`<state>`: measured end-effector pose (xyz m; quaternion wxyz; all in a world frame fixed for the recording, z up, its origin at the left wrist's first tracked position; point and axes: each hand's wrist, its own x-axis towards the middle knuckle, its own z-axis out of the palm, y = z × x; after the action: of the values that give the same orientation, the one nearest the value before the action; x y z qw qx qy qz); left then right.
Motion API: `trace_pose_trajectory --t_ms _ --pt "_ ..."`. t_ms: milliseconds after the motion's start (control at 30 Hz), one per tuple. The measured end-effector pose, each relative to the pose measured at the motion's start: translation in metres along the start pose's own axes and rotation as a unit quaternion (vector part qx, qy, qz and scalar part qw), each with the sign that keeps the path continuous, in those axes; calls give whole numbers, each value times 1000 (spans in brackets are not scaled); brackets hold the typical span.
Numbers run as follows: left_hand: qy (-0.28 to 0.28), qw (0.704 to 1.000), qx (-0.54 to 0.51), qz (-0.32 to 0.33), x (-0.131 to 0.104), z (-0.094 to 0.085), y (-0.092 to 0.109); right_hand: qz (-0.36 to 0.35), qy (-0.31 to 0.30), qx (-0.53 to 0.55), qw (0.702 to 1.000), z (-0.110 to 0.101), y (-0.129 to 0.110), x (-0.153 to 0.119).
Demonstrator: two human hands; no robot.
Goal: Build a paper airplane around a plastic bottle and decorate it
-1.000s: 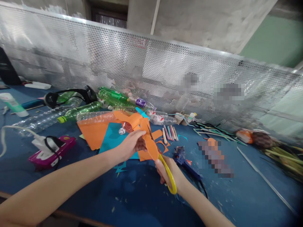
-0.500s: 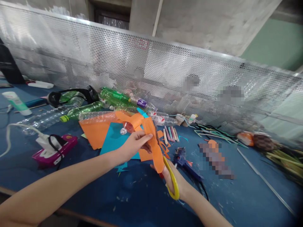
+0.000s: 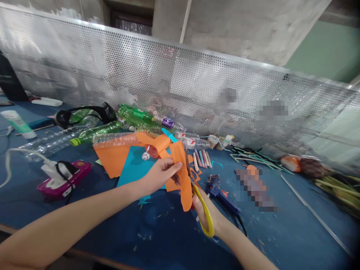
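Note:
Between thumb and fingers, my left hand (image 3: 164, 172) pinches a long orange paper cutout (image 3: 185, 189) with rounded ends, tilted over the table. My right hand (image 3: 206, 213) is closed round yellow-handled scissors (image 3: 207, 217). Their blades lie along the right edge of the cutout and are partly hidden behind it. Beyond my left hand a clear bottle with orange paper wings (image 3: 159, 144) lies on its side, its capped neck toward me. A blue paper sheet (image 3: 131, 165) and an orange sheet (image 3: 108, 157) lie beneath and beside it.
A blue glue gun (image 3: 221, 193) lies right of the scissors, near several chalk-like sticks (image 3: 202, 159). Green bottles (image 3: 98, 133) and clear ones line the back, before a perforated metal screen (image 3: 112, 71). On the left sits a magenta power strip (image 3: 63, 182) with a white cable.
The lower end of the orange cutout has shifted slightly down and left. More of the scissor blades shows beside its edge. Both hands keep their grip.

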<state>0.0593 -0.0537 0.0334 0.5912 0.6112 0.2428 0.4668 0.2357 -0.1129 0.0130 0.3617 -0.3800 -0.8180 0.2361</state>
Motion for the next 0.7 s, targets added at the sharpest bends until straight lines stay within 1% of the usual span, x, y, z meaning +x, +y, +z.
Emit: trace_pose_trajectory --t_ms 200,367,533,700 --pt "-14 1000 15 3 -1 0 0 15 21 1 1000 2 4 0" --pt "-16 1000 21 -2 0 0 0 27 29 -6 999 2 -1 2" --pt "-26 1000 14 -6 -1 -1 0 68 12 40 997 5 -2 1" --pt "-32 999 -15 -27 -3 1 3 103 6 45 994 9 5 -2"
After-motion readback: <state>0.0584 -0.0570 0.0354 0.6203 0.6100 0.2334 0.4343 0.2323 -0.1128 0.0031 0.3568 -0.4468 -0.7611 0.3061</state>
